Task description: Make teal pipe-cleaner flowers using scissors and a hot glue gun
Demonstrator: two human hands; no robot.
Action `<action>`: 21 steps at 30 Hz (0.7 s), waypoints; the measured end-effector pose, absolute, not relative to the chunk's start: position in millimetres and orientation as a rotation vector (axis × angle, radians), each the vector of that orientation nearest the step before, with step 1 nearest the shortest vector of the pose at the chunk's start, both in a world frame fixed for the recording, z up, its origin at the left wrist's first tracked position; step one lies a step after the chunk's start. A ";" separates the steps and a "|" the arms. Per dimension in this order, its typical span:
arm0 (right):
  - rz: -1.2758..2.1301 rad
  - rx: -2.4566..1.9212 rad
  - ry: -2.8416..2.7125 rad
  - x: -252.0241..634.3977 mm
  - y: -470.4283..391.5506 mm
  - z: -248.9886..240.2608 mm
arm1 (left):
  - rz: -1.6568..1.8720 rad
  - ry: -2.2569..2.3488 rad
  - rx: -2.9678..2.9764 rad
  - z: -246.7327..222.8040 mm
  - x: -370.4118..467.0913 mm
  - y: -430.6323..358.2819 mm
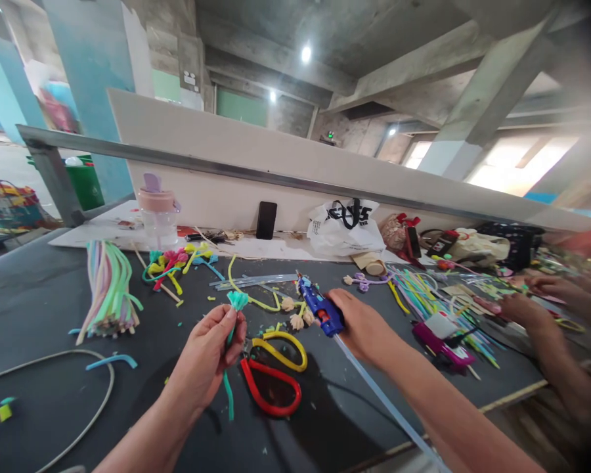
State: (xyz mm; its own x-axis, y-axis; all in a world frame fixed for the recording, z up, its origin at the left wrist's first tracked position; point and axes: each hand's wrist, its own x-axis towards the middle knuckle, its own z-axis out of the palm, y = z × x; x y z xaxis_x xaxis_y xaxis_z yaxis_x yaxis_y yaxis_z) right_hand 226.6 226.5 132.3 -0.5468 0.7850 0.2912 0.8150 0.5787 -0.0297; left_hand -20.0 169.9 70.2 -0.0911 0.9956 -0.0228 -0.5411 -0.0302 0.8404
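My left hand (211, 358) pinches a teal pipe-cleaner flower (237, 300) by its stem, whose tail hangs below the fingers. My right hand (362, 325) is wrapped round a blue hot glue gun (320, 305), its nozzle tilted up and to the left; a long clear glue stick (374, 387) trails from its back end. Scissors with one yellow and one red handle (270, 394) lie on the table just right of my left hand, their blades mostly hidden by it. Between the hands and the back board are small cream flowers (295, 320) and a bent yellow pipe cleaner (256, 302).
A bundle of pastel pipe cleaners (109, 292) lies at the left, near a clear bottle (157, 213). A phone (266, 220) and a white bag (345, 230) stand along the back board. Right, a magenta power strip (443, 345) lies by more pipe cleaners; another person's hands (526, 309) work beyond.
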 end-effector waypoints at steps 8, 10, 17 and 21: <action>0.076 -1.262 -2.553 244.4 267.8 84.8 | 1.483 0.852 0.755 69.0 -18.7 169.9; 0.104 -1.257 -2.585 249.1 284.4 79.9 | 1.481 0.858 0.753 68.9 -18.2 170.0; 0.263 -1.213 -2.681 250.5 333.9 68.9 | 1.450 0.853 0.737 70.5 -16.0 172.2; 0.378 -1.173 -2.733 244.4 343.5 68.8 | 1.441 0.840 0.736 69.8 -15.6 171.2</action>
